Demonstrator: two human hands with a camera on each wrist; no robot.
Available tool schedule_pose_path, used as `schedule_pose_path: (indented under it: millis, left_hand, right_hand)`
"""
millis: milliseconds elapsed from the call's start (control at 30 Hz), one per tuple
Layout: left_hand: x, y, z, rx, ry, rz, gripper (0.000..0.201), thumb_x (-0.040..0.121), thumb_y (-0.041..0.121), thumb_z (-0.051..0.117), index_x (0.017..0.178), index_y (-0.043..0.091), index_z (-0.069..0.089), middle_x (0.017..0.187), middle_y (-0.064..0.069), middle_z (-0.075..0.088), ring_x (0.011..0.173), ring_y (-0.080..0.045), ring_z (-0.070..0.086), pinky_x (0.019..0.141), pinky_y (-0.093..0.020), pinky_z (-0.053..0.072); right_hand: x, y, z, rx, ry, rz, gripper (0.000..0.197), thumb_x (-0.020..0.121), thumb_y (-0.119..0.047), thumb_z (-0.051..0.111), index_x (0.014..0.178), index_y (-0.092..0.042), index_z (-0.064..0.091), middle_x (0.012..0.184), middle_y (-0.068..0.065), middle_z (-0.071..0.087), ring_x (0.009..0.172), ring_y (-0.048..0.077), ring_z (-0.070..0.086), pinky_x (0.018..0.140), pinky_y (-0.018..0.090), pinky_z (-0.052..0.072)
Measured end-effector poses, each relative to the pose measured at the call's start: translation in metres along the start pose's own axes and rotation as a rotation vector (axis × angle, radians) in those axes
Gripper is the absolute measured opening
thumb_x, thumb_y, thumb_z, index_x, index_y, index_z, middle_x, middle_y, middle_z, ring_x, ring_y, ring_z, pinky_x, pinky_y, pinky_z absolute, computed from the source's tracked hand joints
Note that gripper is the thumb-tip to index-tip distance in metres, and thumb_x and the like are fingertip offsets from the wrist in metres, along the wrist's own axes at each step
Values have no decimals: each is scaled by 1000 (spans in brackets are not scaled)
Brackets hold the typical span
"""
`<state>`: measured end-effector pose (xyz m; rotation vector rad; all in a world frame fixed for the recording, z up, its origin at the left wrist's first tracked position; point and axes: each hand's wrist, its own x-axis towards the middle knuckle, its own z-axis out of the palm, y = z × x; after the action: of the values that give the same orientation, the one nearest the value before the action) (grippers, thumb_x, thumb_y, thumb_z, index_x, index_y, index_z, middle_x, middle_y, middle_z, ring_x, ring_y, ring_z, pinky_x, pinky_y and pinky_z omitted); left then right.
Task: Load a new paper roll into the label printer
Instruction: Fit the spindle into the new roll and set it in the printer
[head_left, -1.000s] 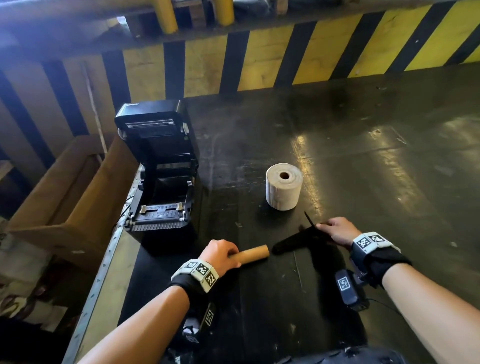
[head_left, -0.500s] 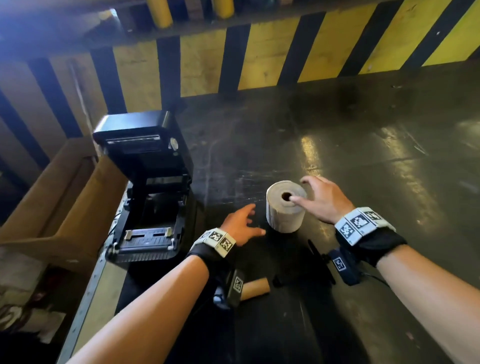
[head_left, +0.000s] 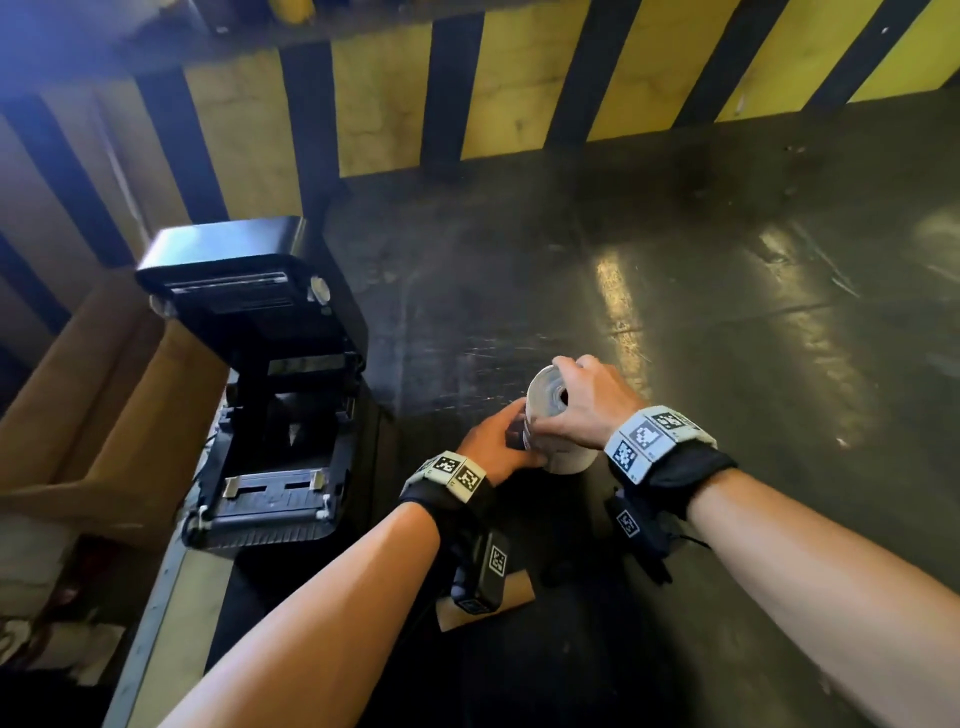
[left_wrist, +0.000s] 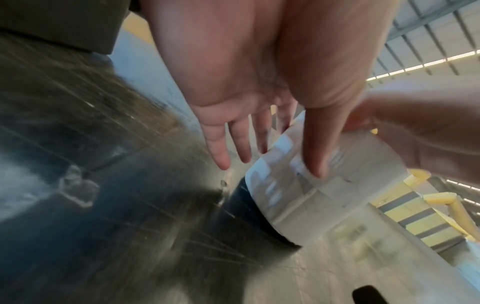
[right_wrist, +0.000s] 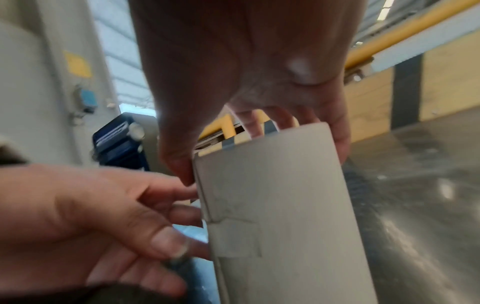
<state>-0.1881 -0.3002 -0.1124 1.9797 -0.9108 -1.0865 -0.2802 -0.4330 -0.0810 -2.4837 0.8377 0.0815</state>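
Note:
The white paper roll (head_left: 569, 460) (left_wrist: 324, 195) (right_wrist: 280, 205) stands tilted on the dark table, just right of the black label printer (head_left: 270, 415), whose lid is raised over an empty bay. My right hand (head_left: 571, 400) (right_wrist: 262, 164) grips the roll's upper end, thumb on one side and fingers on the other. My left hand (head_left: 498, 441) (left_wrist: 280, 164) touches the roll's left side with straight fingers, its thumb lying on the paper. A taped seam shows on the roll's outer wrap.
An empty brown cardboard core (head_left: 519, 590) lies on the table under my left wrist. A cardboard box (head_left: 104, 415) sits off the table's left edge beside the printer. A yellow-and-black striped barrier (head_left: 519, 88) closes the far side. The dark table (head_left: 727, 312) stretches away to the right.
Both hands left the cardboard core and the black part, then moved forward to the roll. My right hand now grips it and has tilted it; my left hand has come against its side.

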Motion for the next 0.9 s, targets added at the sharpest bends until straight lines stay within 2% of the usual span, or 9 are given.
schedule_pose_path:
  millis: [100,200,267,333,500,600,666,800,900]
  left_hand:
    - [-16,7,-9,-84,-13,35,65,69,27,78,124,42,46,122,6,60,114,-15,58,103,-37,45]
    - [-34,13,-19,-153,42,42,92,53,54,80,134,41,39,134,6,54,122,-14,52,105,-40,44]
    - [-49,20,-24,-286,75,65,91,51,48,81,132,39,41,128,4,54,120,-17,53,101,-46,47]
    - [-64,29,-27,-448,98,96,73,53,36,79,119,43,47,119,3,54,113,-21,54,89,-50,53]
    - [-97,46,-27,-515,203,221,65,67,16,76,122,27,42,109,2,55,100,-19,56,70,-39,54]
    - [-113,49,-33,-490,258,261,53,66,17,77,112,29,52,104,1,58,97,-20,59,61,-31,52]
    - [-123,50,-39,-467,285,262,51,61,25,79,105,33,56,105,0,59,97,-22,61,61,-33,52]
    - [-135,50,-50,-431,349,248,50,61,25,80,105,31,57,104,-2,60,99,-24,61,65,-37,53]
    - [-139,52,-56,-392,401,240,49,65,22,81,106,30,56,104,-3,60,96,-24,61,68,-39,54]
  right_hand:
    - [-7,4,-15,220,61,73,69,63,-51,71,119,-15,54,114,8,60,106,26,55,83,28,42]
    - [-24,2,-31,529,90,147,49,71,-42,70,113,-16,61,104,2,60,97,21,58,83,32,48]
    - [-43,-4,-38,881,30,178,29,79,-33,64,99,-11,66,97,10,61,87,24,58,73,37,48]
    - [-60,-11,-41,1158,-85,209,21,84,-31,57,89,-12,65,94,18,61,84,31,56,69,40,46]
    - [-79,-25,-37,1358,-205,212,40,84,-41,47,114,-16,57,113,19,62,95,32,60,76,46,51]
    - [-90,-33,-34,1353,-237,153,37,86,-43,46,113,-19,57,113,18,61,101,34,58,88,53,45]
    - [-96,-38,-36,1272,-199,107,35,88,-42,48,111,-18,59,112,18,63,100,32,59,84,51,47]
    - [-102,-46,-48,782,308,-160,30,83,-33,63,109,-17,63,109,4,66,104,19,62,89,40,53]
    - [-110,-57,-52,456,418,-416,26,81,-27,67,104,-15,69,115,0,63,105,11,57,90,21,44]
